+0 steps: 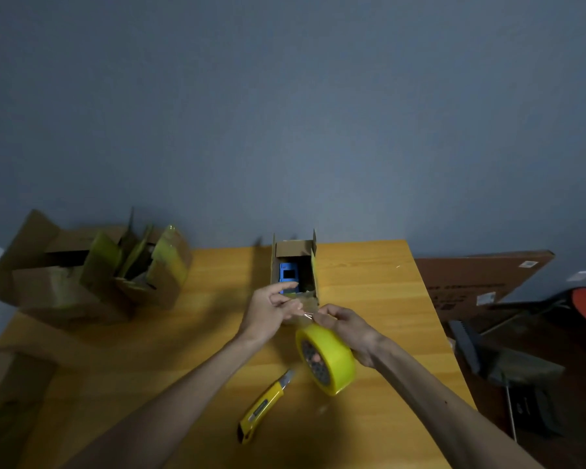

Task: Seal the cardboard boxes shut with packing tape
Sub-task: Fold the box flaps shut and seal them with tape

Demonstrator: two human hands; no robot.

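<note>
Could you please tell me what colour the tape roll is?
The tape roll is bright yellow; the head view shows it best.

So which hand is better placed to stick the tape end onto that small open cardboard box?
Probably the left hand: it pinches the loose tape end beside the box, while the right hand holds the yellow tape roll.

Table [369, 275]: smooth wood-grain top, slight sheen. Small box [293, 248]: matt brown cardboard. Tape roll [335, 357]: glossy yellow plastic film; pulled tape strip [307, 314] clear and shiny. Knife [264, 404]: smooth yellow plastic body, metal blade [289, 375]. Large boxes [65, 286]: matt cardboard with glossy tape patches.
</note>
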